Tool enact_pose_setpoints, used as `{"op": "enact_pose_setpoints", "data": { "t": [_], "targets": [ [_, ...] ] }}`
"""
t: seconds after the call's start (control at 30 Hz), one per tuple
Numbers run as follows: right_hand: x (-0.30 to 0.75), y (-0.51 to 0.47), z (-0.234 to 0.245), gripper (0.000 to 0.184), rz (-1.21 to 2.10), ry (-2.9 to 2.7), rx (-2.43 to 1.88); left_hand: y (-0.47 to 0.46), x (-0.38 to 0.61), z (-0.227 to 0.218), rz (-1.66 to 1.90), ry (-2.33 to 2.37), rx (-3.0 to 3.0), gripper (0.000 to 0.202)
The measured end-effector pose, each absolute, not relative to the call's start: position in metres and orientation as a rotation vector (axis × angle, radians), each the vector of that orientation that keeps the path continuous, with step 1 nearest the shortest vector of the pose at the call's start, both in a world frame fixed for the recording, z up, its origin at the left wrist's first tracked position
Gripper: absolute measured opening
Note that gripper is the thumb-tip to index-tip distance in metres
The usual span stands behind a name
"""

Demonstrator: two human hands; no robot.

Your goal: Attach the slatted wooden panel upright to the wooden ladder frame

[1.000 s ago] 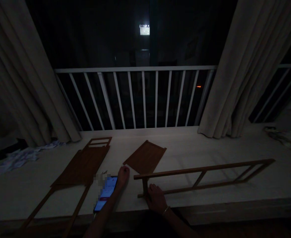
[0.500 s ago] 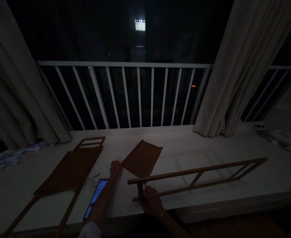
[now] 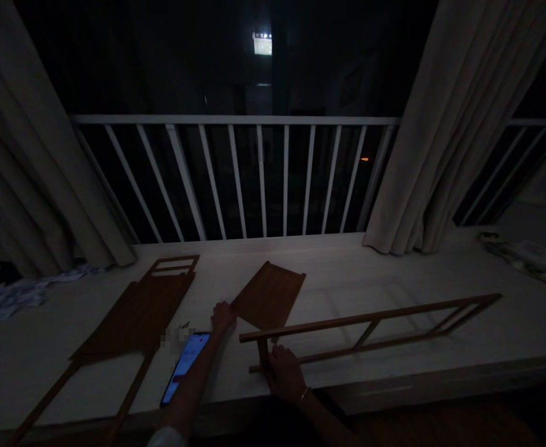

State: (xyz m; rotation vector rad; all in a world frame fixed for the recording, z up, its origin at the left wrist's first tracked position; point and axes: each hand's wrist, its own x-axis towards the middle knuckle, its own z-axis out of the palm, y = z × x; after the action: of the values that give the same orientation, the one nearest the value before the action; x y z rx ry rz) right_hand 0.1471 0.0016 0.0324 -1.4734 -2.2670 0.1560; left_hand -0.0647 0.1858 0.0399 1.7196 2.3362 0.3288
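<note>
A flat brown wooden panel (image 3: 273, 292) lies on the pale ledge, with a raised strip along its far edge. At its left corner, my left hand (image 3: 223, 315) is closed, with the fingertips hard to see in the dim light. My right hand (image 3: 286, 372) grips the near-left end of a ladder-like wooden frame (image 3: 370, 332), which stands on its long side and stretches away to the right. One end of the frame overlaps the panel's near corner in view. Under my left forearm lies a phone (image 3: 186, 363) with its screen lit.
On the left rests another wooden piece (image 3: 135, 313), a panel with legs reaching the near edge. A white railing (image 3: 235, 120) runs behind the ledge (image 3: 338, 385), between curtains (image 3: 422, 136). Patterned cloth (image 3: 16, 301) lies far left, and a crumpled item (image 3: 528, 261) far right.
My left hand has shifted slightly right along with the forearm, showing more of the phone. The right hand and the frame stay almost where they were.
</note>
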Motion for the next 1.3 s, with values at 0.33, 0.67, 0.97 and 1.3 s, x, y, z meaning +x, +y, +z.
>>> {"op": "enact_pose_setpoints", "data": {
  "t": [0.33, 0.67, 0.97, 1.3],
  "targets": [
    [0.148, 0.002, 0.029, 0.023, 0.12, -2.263, -1.472, 0.172, -0.068, 0.024, 0.521, 2.426, 1.76, 0.021],
    [0.147, -0.004, 0.027, 0.024, 0.107, -2.26, -1.465, 0.172, -0.085, 0.069, 0.68, 2.184, 1.617, 0.023],
    [0.144, -0.01, 0.02, 0.027, 0.01, -2.268, -1.448, 0.155, -0.074, 0.114, 0.759, 2.067, 1.6, 0.028],
    [0.14, -0.01, 0.002, 0.026, -0.108, -2.26, -1.32, 0.126, -0.033, 0.113, 0.84, 2.009, 1.729, 0.023]
  ]
}}
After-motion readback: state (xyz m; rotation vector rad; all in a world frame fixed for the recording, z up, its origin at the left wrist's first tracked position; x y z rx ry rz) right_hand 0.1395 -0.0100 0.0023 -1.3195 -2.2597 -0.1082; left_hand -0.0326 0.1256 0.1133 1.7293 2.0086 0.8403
